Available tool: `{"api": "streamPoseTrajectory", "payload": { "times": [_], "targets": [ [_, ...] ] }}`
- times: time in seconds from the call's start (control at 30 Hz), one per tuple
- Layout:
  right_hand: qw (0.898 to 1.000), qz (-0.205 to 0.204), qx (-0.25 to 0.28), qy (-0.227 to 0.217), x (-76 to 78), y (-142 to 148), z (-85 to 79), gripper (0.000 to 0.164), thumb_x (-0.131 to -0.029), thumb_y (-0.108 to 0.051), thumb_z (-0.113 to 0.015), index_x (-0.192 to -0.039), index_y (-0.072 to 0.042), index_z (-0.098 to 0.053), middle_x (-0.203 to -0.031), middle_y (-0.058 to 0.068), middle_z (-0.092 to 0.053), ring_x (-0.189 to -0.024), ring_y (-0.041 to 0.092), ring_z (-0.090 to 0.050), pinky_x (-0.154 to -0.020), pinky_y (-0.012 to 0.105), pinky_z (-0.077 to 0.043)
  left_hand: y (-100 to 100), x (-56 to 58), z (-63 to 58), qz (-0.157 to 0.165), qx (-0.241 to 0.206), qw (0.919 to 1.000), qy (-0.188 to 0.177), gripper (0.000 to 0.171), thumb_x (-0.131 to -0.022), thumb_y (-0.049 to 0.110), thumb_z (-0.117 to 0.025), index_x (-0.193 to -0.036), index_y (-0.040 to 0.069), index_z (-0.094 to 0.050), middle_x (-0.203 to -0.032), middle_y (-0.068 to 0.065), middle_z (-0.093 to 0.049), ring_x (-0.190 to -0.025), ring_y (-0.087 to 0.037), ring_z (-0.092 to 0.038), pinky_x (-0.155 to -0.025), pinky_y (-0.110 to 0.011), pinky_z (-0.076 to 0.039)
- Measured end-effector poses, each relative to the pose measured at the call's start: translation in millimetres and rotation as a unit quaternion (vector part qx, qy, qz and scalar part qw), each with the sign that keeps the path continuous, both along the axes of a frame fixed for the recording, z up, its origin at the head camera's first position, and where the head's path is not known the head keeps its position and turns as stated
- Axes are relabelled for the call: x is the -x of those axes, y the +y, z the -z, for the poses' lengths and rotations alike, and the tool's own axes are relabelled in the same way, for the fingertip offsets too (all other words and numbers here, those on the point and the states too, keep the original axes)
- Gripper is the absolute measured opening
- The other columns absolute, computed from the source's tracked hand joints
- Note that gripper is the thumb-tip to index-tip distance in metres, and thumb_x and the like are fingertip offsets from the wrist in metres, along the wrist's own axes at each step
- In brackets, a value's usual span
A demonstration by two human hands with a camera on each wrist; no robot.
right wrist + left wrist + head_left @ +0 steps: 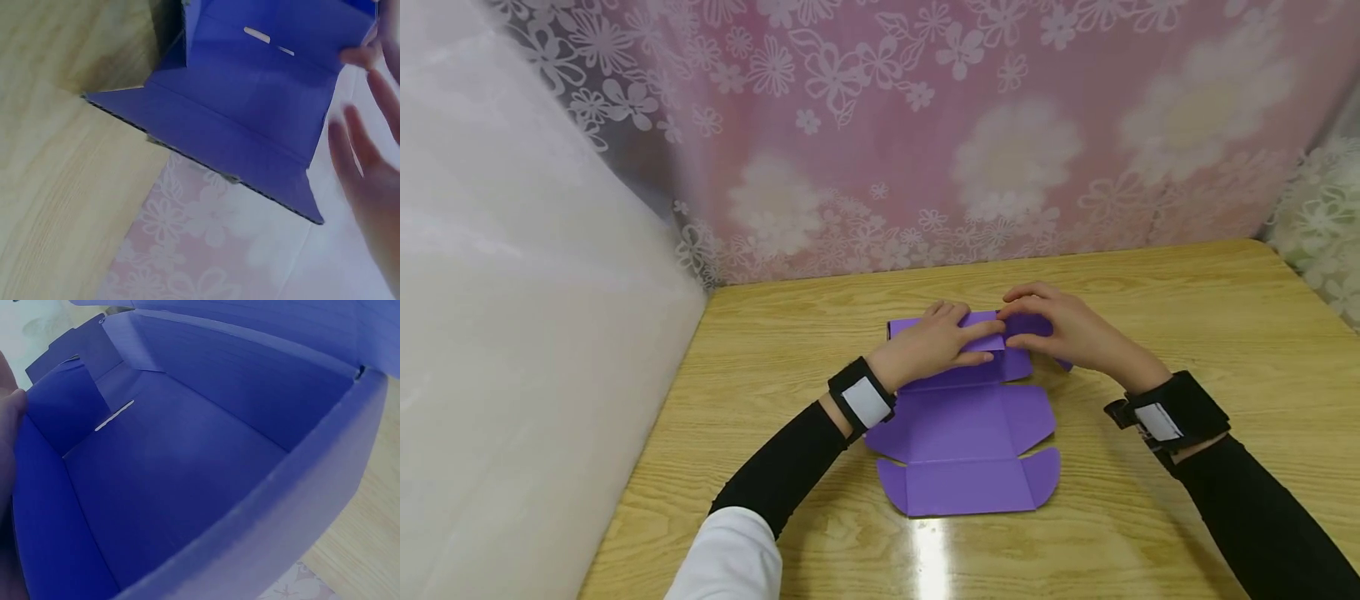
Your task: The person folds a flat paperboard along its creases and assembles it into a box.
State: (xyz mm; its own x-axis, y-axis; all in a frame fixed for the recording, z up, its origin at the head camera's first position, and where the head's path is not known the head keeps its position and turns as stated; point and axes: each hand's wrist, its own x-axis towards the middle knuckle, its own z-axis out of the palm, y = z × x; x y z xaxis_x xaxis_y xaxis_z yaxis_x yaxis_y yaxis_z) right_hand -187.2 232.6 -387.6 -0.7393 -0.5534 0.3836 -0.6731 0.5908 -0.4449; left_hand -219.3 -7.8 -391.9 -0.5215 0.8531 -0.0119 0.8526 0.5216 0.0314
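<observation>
A purple cardboard box (955, 425), partly folded, lies on the table with its lid panel and side flaps spread toward me. Its far wall stands up, and the inside shows in the left wrist view. My left hand (928, 346) grips that far wall, with fingers over the top and the thumb on the near side. At the box's right end, my right hand (1067, 325) has its thumb and fingers loosely curved and spread around the end flap (1028, 325). In the right wrist view, a slotted end panel (250, 94) lies folded outward. Finger contact there is partly blurred.
The wooden table (1150, 308) extends around the box. A pink flowered curtain (887, 167) hangs behind its far edge, and a white sheet (535, 292) hangs along the left side. Black wrist straps (1180, 412) sit on both arms.
</observation>
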Motion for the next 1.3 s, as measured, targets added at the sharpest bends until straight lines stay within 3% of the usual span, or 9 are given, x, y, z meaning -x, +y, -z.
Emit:
{"api": "streamPoseTrajectory", "payload": {
  "times": [0.13, 0.27, 0.4, 0.6, 0.87, 1.03, 1.3],
  "targets": [
    [0.998, 0.045, 0.018, 0.027, -11.2, -2, 1.8, 0.014, -0.086, -0.001, -0.076, -0.096, -0.007, -0.070, -0.094, 0.005, -0.064, -0.082, 0.017, -0.058, -0.068, 0.035, -0.049, 0, -0.3, 0.1, -0.003, -0.001, 1.0000, -0.001, 0.054, -0.105, 0.049, -0.045, -0.156, 0.032, -0.038, -0.119, -0.008, -0.051, -0.114, -0.026, -0.049, -0.116, -0.045, -0.030],
    [0.996, 0.075, -0.035, -0.028, -20.4, -5, 6.4, 0.005, -0.094, -0.003, -0.068, -0.090, -0.005, -0.066, -0.071, -0.004, -0.058, -0.057, 0.005, -0.046, -0.052, 0.025, -0.039, -1, -0.9, 0.2, -0.004, 0.001, 0.9999, 0.015, 0.052, -0.105, 0.048, -0.044, -0.155, 0.032, -0.039, -0.116, -0.007, -0.051, -0.107, -0.024, -0.048, -0.116, -0.046, -0.031],
    [0.988, 0.094, -0.091, -0.088, -23.8, -6, 19.0, 0.007, -0.098, 0.001, -0.057, -0.092, 0.000, -0.060, -0.070, 0.000, -0.055, -0.056, 0.008, -0.044, -0.053, 0.025, -0.037, -2, -1.8, 0.9, 0.001, 0.002, 0.9994, 0.034, 0.051, -0.105, 0.047, -0.044, -0.154, 0.033, -0.040, -0.114, -0.007, -0.051, -0.108, -0.024, -0.050, -0.117, -0.048, -0.031],
    [0.986, 0.103, -0.094, -0.087, -23.0, -6, 33.5, 0.002, -0.094, 0.005, -0.061, -0.094, 0.005, -0.059, -0.078, 0.009, -0.062, -0.061, 0.014, -0.053, -0.054, 0.029, -0.044, -3, -2.6, 2.6, 0.009, -0.003, 0.9992, 0.039, 0.051, -0.105, 0.046, -0.044, -0.154, 0.032, -0.040, -0.113, -0.007, -0.052, -0.113, -0.023, -0.052, -0.117, -0.048, -0.031],
    [0.986, 0.115, -0.078, -0.092, -21.5, -5, 32.7, 0.005, -0.091, 0.009, -0.061, -0.094, 0.005, -0.059, -0.081, 0.012, -0.063, -0.063, 0.015, -0.054, -0.056, 0.030, -0.044, -2, -3.9, 1.3, 0.001, 0.003, 0.9991, 0.043, 0.051, -0.105, 0.046, -0.043, -0.155, 0.032, -0.039, -0.113, -0.007, -0.051, -0.113, -0.023, -0.052, -0.118, -0.051, -0.029],
    [0.987, 0.117, -0.072, -0.080, -22.7, -7, 29.8, 0.006, -0.091, 0.008, -0.063, -0.094, 0.003, -0.060, -0.082, 0.012, -0.065, -0.068, 0.019, -0.061, -0.059, 0.034, -0.050, -2, -3.7, 1.1, -0.004, 0.007, 0.9991, 0.042, 0.052, -0.105, 0.046, -0.042, -0.155, 0.033, -0.038, -0.113, -0.006, -0.050, -0.116, -0.023, -0.053, -0.119, -0.052, -0.028],
    [0.992, 0.075, -0.054, -0.085, -25.8, -17, 22.9, 0.014, -0.089, 0.003, -0.069, -0.102, 0.003, -0.062, -0.091, 0.015, -0.069, -0.084, 0.032, -0.070, -0.069, 0.042, -0.058, 0, -4.2, 0.5, -0.006, 0.006, 0.9993, 0.037, 0.053, -0.105, 0.046, -0.043, -0.156, 0.032, -0.037, -0.114, -0.007, -0.051, -0.116, -0.024, -0.054, -0.119, -0.053, -0.028]
  ]
}}
